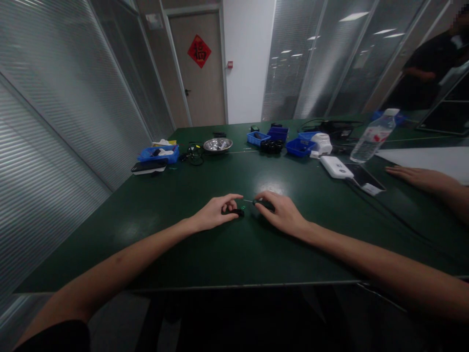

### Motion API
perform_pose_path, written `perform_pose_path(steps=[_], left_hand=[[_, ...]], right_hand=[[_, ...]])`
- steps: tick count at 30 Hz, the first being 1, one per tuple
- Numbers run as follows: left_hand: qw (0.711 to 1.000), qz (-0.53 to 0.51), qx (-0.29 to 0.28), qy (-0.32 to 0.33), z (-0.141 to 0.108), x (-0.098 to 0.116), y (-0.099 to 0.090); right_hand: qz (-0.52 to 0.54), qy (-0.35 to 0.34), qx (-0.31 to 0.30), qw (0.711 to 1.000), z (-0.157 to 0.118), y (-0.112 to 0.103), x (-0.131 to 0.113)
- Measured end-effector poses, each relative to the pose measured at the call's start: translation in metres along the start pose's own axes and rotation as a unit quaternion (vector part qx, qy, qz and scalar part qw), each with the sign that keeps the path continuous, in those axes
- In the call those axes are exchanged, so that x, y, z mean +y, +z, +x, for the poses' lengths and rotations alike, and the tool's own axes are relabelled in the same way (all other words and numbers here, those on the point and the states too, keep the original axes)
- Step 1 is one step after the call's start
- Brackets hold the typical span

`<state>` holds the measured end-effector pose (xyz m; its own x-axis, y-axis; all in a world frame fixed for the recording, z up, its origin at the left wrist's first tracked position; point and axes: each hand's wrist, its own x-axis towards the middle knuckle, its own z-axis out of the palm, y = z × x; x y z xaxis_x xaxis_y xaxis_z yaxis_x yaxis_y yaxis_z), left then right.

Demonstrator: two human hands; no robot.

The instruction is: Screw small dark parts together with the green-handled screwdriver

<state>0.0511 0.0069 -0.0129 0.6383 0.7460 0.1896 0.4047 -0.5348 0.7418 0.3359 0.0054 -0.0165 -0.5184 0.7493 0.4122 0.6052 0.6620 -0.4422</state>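
Note:
My left hand [216, 211] rests low over the green table, its fingers closed round a small black part [238, 212]. A bit of bright green [244, 208] shows at the end of that part; its kind is too small to tell. In my right hand [280, 210] is a screwdriver with a dark handle [266, 204]. Its thin metal shaft [248, 201] points left, toward my left index fingertip and just above the black part. Whether the tip touches anything I cannot tell.
Across the back stand a blue tray [142, 155], a metal bowl [218, 150], and blue bins [298, 147]. A white power bank [335, 167], a phone [366, 178] and a water bottle [375, 137] lie right. Another person's hand [421, 178] rests at the right edge.

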Motion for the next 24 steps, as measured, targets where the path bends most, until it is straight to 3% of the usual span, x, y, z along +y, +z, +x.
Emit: perform_pose_path(steps=[7, 15, 24], left_hand=[[1.0, 0.026, -0.007, 0.014, -0.004, 0.009, 0.003], [0.995, 0.088, 0.037, 0.038, -0.003, 0.007, 0.001], [0.99, 0.109, -0.029, 0.089, -0.002, 0.018, 0.003]], right_hand=[[-0.049, 0.032, 0.013, 0.998, 0.011, -0.016, 0.026], [-0.149, 0.072, -0.006, 0.986, 0.024, -0.047, 0.092], [-0.127, 0.131, 0.09, 0.979, 0.019, -0.091, 0.137]])
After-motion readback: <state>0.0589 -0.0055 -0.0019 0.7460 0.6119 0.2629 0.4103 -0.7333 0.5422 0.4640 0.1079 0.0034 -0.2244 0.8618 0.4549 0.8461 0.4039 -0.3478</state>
